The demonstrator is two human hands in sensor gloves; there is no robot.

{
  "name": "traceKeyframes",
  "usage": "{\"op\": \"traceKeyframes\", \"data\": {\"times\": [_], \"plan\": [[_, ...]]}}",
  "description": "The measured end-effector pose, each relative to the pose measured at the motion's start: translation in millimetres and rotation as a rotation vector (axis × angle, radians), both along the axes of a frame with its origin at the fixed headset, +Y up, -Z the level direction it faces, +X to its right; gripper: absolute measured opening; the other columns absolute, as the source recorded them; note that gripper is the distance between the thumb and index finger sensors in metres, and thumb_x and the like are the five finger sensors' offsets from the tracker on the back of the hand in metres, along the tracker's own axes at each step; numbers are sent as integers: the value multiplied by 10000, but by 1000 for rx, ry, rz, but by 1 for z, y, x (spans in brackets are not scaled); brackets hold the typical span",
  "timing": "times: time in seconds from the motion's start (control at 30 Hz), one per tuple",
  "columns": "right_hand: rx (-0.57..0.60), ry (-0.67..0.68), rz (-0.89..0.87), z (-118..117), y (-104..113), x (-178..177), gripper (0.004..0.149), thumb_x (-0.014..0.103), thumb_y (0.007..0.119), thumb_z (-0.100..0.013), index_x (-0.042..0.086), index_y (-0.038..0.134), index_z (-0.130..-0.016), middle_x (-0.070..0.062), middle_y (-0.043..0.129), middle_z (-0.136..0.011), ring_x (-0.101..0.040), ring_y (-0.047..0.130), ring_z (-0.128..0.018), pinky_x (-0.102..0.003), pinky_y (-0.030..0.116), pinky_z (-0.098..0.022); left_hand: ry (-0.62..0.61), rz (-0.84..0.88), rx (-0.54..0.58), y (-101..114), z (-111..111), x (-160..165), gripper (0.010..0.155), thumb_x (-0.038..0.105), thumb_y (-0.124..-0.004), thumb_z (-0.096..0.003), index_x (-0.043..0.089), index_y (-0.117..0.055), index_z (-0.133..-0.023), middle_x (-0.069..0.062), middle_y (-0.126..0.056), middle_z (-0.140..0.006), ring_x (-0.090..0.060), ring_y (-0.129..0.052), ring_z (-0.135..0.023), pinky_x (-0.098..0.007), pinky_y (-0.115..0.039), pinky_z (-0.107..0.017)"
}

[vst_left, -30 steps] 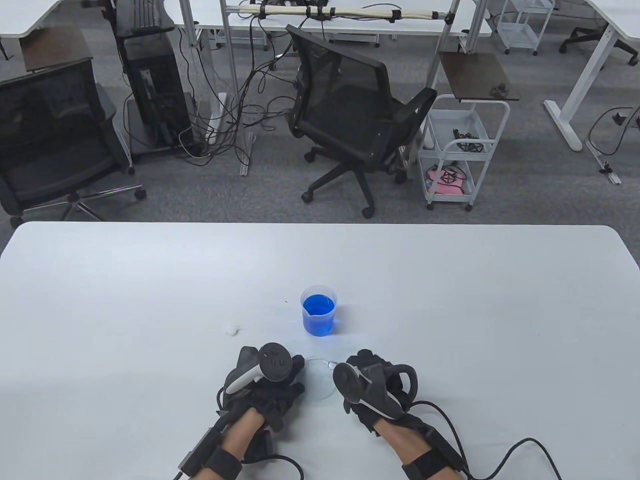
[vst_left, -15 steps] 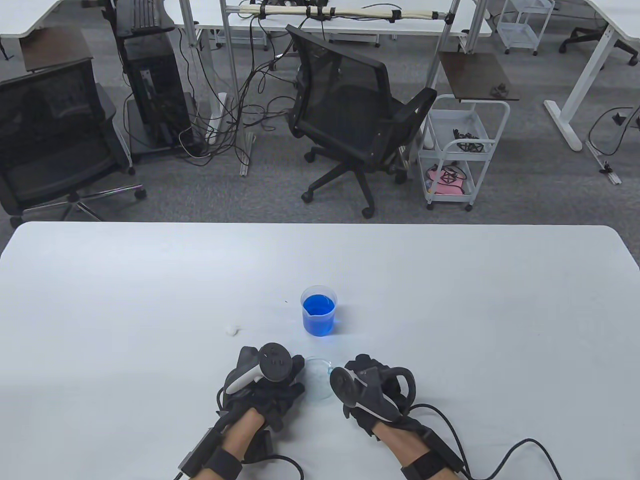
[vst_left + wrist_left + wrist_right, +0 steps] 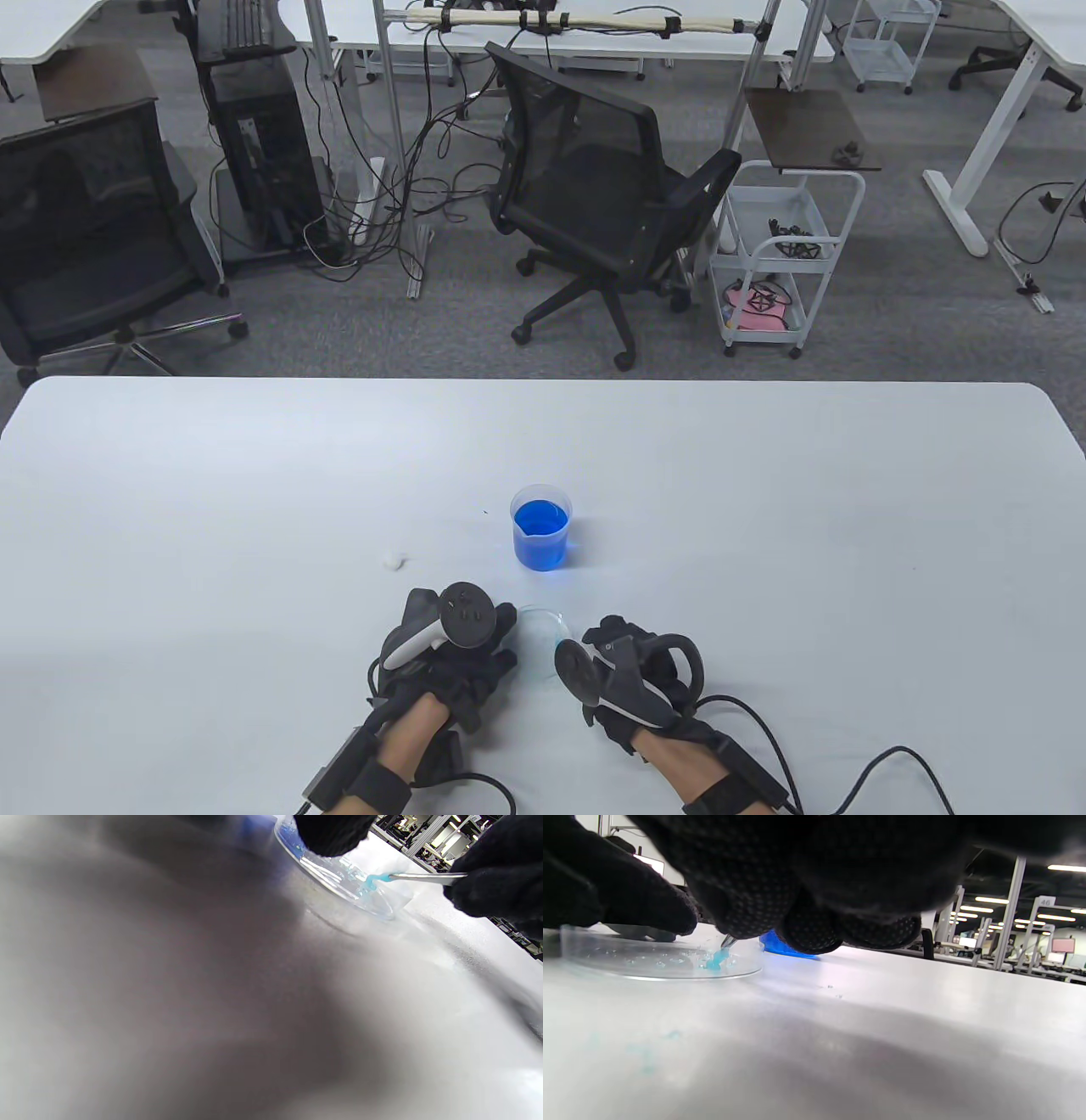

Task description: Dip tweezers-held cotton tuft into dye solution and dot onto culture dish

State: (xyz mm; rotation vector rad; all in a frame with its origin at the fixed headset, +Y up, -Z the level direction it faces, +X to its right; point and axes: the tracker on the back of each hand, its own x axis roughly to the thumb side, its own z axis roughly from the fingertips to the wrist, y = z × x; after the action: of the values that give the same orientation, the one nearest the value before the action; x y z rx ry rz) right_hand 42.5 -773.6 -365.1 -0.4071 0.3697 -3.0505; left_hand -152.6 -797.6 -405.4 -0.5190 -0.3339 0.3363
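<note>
Cotton tuft (image 3: 372, 880), soaked blue, sat pinched at the tweezers' (image 3: 426, 877) tip and touched down inside the culture dish (image 3: 543, 637), toward its 3 o'clock side in the table view. Your right hand (image 3: 632, 671) had its grip closed on the tweezers, fingers bunched low over the tabletop (image 3: 764, 509); your left hand (image 3: 454, 654) rested at the dish's 9 o'clock edge, a fingertip (image 3: 670, 914) on the rim, steadying it. Whether that left grip actually pinched the rim, I couldn't tell.

To do the dotting well, I'd say: light taps, straight up & down, no dragging, since a wet tuft smears easily. Keep squeeze pressure even, as too hard wrings out dye and too loose drops the tuft. Keep the left hand planted; the dish looked light & slick and would likely skate.

Materials: dish was clear, shallow, round, prob. plastic, w/ small pale droplets already inside. Tweezers were thin, bright metal. Beaker (image 3: 541, 526) at 12 o'clock from the dish was translucent, roughly half full of vivid blue dye. A spare white cotton bit (image 3: 392, 559) lay at 10 o'clock. Tabletop was smooth, glossy white, w/ faint blue smudges near the right wrist cam.
</note>
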Motion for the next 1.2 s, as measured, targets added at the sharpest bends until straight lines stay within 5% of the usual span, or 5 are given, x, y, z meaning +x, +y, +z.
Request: {"op": "traceKeyframes", "data": {"times": [0.43,0.9,1.2], "plan": [[71,-5,-115,12,29,12,410,305,935,-255,-3,1072,-488,-238,1034,-518,-145,976,-159,-297,885,-37,1,0,-1,0,0,0,652,370,-631,-635,223,-270,-1157,-263,-128,-1219,-536,-115,-1052,-768,-177,-669],[-16,23,1,6,-1,-3,410,305,935,-256,-4,1071,-488,-236,1034,-519,-143,977,-161,-297,885,-38,1,-5,1,0,-1,0,653,369,-632,-633,223,-271,-1157,-263,-131,-1220,-540,-119,-1052,-768,-176,-668],[76,27,-118,19,34,6,409,304,935,-255,-3,1071,-488,-237,1034,-518,-143,977,-159,-297,884,-37,2,-6,-1,0,-1,0,652,369,-632,-634,223,-271,-1157,-263,-129,-1220,-540,-120,-1051,-768,-176,-668]]}}
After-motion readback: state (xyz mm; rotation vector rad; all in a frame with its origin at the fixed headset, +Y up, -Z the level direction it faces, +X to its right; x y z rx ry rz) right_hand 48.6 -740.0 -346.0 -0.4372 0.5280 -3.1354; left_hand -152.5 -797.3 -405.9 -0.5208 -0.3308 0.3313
